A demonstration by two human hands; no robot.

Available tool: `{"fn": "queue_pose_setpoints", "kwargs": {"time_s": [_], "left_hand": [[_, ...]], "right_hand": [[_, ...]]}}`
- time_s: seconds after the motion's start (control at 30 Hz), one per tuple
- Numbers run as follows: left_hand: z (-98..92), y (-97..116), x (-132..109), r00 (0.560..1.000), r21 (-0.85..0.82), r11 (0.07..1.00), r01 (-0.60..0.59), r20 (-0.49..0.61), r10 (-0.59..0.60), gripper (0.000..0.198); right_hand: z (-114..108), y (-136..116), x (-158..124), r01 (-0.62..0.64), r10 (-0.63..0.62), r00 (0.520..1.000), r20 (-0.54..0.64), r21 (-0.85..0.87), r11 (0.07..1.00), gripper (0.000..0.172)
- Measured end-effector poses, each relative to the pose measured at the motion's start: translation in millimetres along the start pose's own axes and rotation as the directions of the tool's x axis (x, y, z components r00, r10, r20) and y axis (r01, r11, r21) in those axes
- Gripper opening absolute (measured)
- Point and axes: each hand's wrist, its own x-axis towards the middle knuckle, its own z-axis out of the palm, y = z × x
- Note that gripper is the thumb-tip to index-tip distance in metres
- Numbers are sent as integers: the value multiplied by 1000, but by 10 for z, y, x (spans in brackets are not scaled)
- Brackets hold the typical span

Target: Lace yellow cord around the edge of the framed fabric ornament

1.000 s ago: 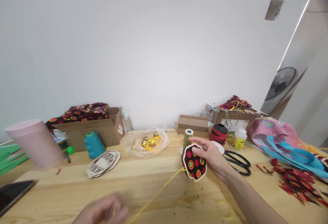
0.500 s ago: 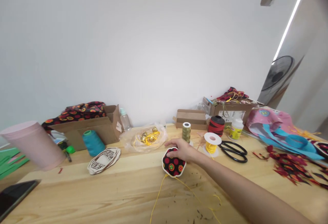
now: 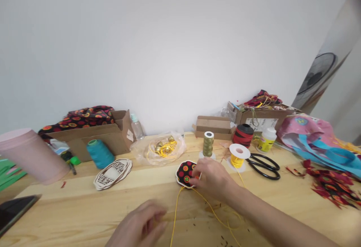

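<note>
Fabric ornament, black with red dots, lies flat on the wooden tabletop, near its middle. A pink tub and a cardboard box stand at the far left. The right hand covers the ornament's right edge, fingers curled down onto it and gripping it. The left hand, blurred and loosely curled, sits beside the yellow cord trailing from the ornament; whether it grips the cord cannot be told. Behind stand an olive spool and a yellow spool.
</note>
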Motion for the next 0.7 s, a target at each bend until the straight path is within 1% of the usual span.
{"fn": "queue_pose_setpoints", "kwargs": {"time_s": [0.07,0.1,0.17,0.23,0.3,0.37,0.5,0.57,0.7], "left_hand": [[45,79,170,999,82,997,-14,-28,16,15],[76,115,252,999,139,990,-18,-42,24,15],[140,177,399,998,231,972,-37,-43,48,13],[196,228,512,995,283,957,-57,-64,79,12],[236,272,591,993,311,949,-57,-82,87,15],[259,314,652,993,332,942,-45,-86,77,17],[276,377,763,994,357,933,-48,-71,79,18],[279,382,807,993,353,934,-44,-85,79,20],[262,315,833,991,313,950,-13,-123,54,16]], "right_hand": [[-27,-27,-152,-55,67,993,102,-110,992,12],[-24,-32,-214,-70,90,987,136,-146,987,12],[13,-23,-297,-72,96,985,146,-157,985,10],[73,7,-328,-46,58,992,112,-108,993,3],[121,46,-322,-12,15,996,91,-30,999,7],[132,84,-305,-14,11,998,66,48,999,10],[59,155,-301,-117,109,993,51,202,972,9],[31,188,-317,-160,154,987,40,267,950,11],[43,233,-338,-175,184,983,7,351,920,11]]}}
